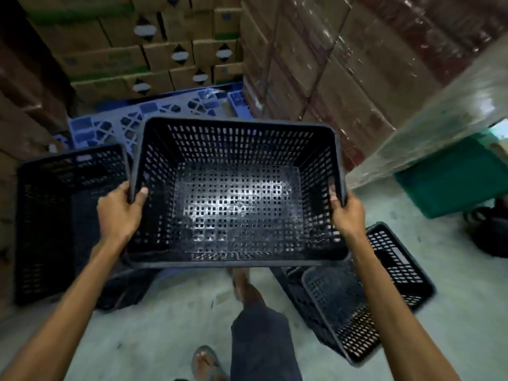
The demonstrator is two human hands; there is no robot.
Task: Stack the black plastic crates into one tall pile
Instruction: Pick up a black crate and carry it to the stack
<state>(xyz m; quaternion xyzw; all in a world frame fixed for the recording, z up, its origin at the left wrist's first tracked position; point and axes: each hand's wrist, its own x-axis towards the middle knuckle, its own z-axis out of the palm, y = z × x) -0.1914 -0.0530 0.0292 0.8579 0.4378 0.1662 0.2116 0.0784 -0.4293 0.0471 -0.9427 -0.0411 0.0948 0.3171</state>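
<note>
I hold an empty black perforated plastic crate (236,193) in the air at the middle of the view, its open top facing me. My left hand (119,210) grips its left rim and my right hand (347,213) grips its right rim. A second black crate (63,215) stands upright on the floor at the left, close beside the held one. At the lower right, a tipped black crate (390,273) lies on the floor with another black crate (338,312) tilted against or inside it; I cannot tell which.
A blue plastic pallet (154,119) lies behind the crates, under stacked cardboard boxes (154,50). Shrink-wrapped box stacks (343,64) rise at the right. A green bin (453,174) sits at the far right. My legs and sandalled feet (206,361) stand on the concrete floor below.
</note>
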